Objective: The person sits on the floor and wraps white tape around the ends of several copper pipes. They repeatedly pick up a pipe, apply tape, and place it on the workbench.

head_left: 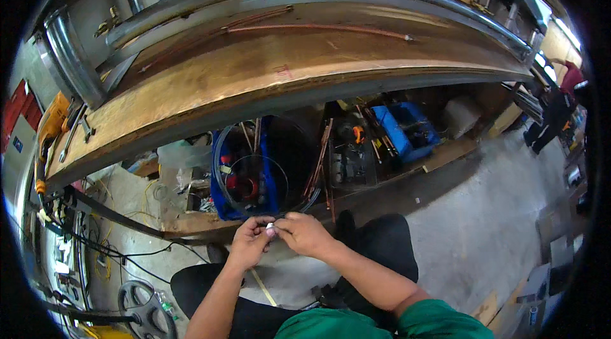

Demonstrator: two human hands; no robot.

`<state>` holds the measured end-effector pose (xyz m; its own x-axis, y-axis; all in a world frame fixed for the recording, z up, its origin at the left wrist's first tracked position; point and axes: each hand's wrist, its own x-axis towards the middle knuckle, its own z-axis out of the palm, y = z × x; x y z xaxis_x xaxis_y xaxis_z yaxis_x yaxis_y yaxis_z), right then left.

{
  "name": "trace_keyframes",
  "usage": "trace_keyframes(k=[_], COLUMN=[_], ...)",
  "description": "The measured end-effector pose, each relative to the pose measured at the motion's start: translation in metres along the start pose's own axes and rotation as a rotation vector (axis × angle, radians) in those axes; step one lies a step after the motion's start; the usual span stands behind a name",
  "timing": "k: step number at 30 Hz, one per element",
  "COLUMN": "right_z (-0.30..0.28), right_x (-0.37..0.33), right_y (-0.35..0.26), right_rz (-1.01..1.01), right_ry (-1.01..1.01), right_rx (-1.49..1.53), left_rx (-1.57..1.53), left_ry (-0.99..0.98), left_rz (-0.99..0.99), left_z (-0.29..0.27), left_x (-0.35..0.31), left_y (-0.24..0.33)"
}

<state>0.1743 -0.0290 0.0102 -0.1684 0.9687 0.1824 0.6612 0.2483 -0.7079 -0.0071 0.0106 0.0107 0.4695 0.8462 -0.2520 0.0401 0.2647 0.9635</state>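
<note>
In front of my lap, both hands meet at fingertip level. My left hand (247, 245) has its fingers bent around a small white or silvery piece (270, 227), too small to name. My right hand (304, 235) pinches at the same piece from the other side, its thumb and fingers pressed together. Just beyond the hands stands a blue bin (220, 197) on the low shelf, with a coil of thin wire or tubing (285, 185) and red items at it. Copper-coloured rods (319, 164) lean beside the bin.
A thick wooden bench top (210, 71) spans above, carrying copper-coloured rods (318, 27), wrenches (71, 135) and an orange power tool (54, 119). Another blue crate (389, 129) sits under it. Cables and a black handwheel (143, 307) lie at lower left. A person (557, 106) stands far right.
</note>
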Motion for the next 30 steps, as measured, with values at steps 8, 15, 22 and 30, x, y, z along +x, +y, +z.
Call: trace_keyframes(k=[8, 15, 22, 30], right_z=[-0.010, 0.018, -0.004, 0.000], right_x=[0.005, -0.023, -0.011, -0.036], right_y=[0.005, -0.053, -0.010, -0.037], right_rz=[-0.157, -0.471, 0.095, 0.014], right_ry=[-0.022, -0.577, -0.320, -0.698], right_rx=[0.000, -0.068, 0.171, 0.347], left_rx=[-0.132, -0.475, -0.680, -0.805], left_ry=[-0.007, 0.405, 0.427, 0.447], left_rz=[-0.050, 0.201, 0.277, 0.463], left_z=[0.000, -0.101, -0.046, -0.064], left_x=[0.011, 0.059, 0.015, 0.006], left_y=[-0.001, 0.020, 0.061, 0.100])
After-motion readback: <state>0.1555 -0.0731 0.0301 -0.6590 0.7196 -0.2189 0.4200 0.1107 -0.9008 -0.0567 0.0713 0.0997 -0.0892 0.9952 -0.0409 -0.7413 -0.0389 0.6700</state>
